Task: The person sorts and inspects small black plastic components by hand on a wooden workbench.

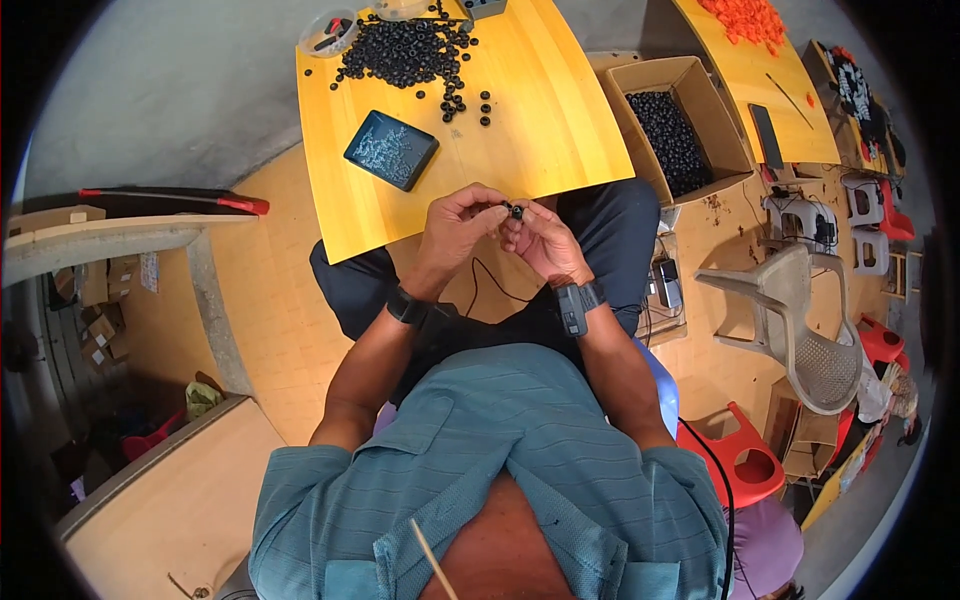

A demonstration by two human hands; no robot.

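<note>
Just off the near edge of the yellow table, my left hand [460,228] and my right hand [544,240] meet fingertip to fingertip. Pinched between them is a small black round part [516,212], mostly covered by the fingers. Beyond my left hand lies a dark tray [424,168] with many small silvery pieces that look like screws [385,150]. Farther off, a heap of black ring-like parts [405,50] spreads over the table, with several loose ones [485,108] toward its right.
A clear round tub [329,34] with red-and-black items stands at the far left of the table [540,110]. On the right, a cardboard box [735,150] holds many black parts [670,140]. Past it are another table with orange pieces [745,20] and a grey plastic chair [800,320].
</note>
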